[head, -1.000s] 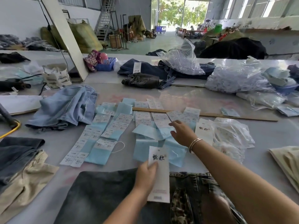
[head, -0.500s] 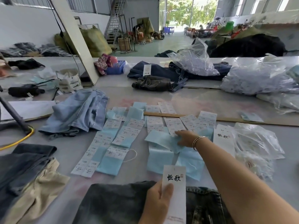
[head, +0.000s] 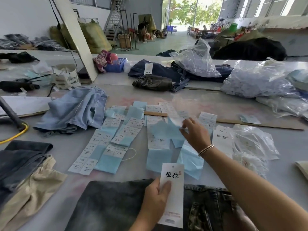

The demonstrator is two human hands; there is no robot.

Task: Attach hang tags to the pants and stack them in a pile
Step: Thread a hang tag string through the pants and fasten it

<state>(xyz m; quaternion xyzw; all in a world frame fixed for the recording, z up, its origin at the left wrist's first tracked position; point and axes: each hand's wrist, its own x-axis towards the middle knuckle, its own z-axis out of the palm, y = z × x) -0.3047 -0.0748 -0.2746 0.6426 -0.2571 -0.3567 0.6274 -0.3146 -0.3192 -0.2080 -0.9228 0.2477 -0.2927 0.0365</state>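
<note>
White hang tag (head: 172,194) held in left hand (head: 154,202) over dark jeans (head: 110,207); right hand (head: 194,135) pinches sticker strip (head: 176,116) farther off.

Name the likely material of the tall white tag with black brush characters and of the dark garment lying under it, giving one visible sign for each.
Tall white tag with black brush characters: probably stiff card, matte; it stays flat while the left hand holds its edge.
Dark grey garment: looks like washed denim, with faded patches, a stitched waistband and a rivet.
</note>
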